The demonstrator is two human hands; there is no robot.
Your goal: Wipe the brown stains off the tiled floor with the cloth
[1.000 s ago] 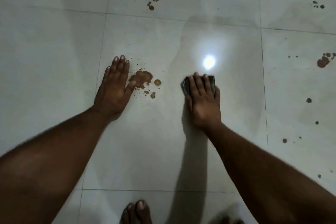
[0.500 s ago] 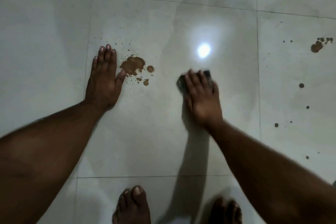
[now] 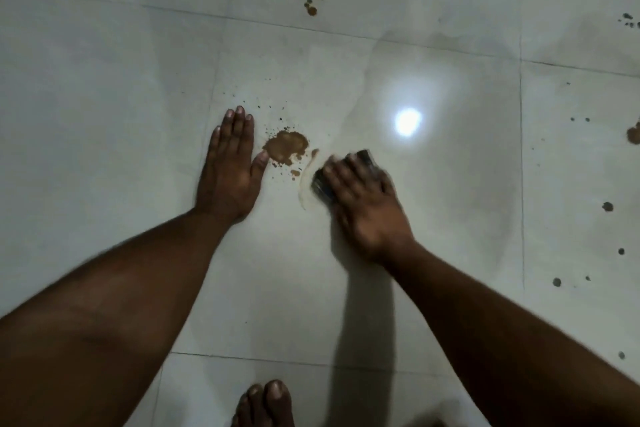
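Brown is the problem colour here: the big wet brown puddle stain [image 3: 285, 146] sits right of our left hand [image 3: 230, 163], whose thumb tip is just about touching its left edge. That hand lies flat and released on the pale glossy tiled floor [image 3: 104, 114], propping us up and gripping nothing. Our right hand [image 3: 360, 198] presses down on the dark folded cloth [image 3: 323, 185], fingers spread over it, just right of the puddle; it's blurry, so we can't tell how firmly it's held.

What could go wrong, as we see it: there's a thin curved pale-brown smear [image 3: 306, 180] at the cloth's left edge, so one small cloth may just push the mess around instead of lifting it. The left thumb could drag through the puddle too. And a palm leaning on slick tile can slide. Plenty more brown spots wait far [image 3: 313, 7] and right [image 3: 633, 133], so a loaded cloth would spread stains there.
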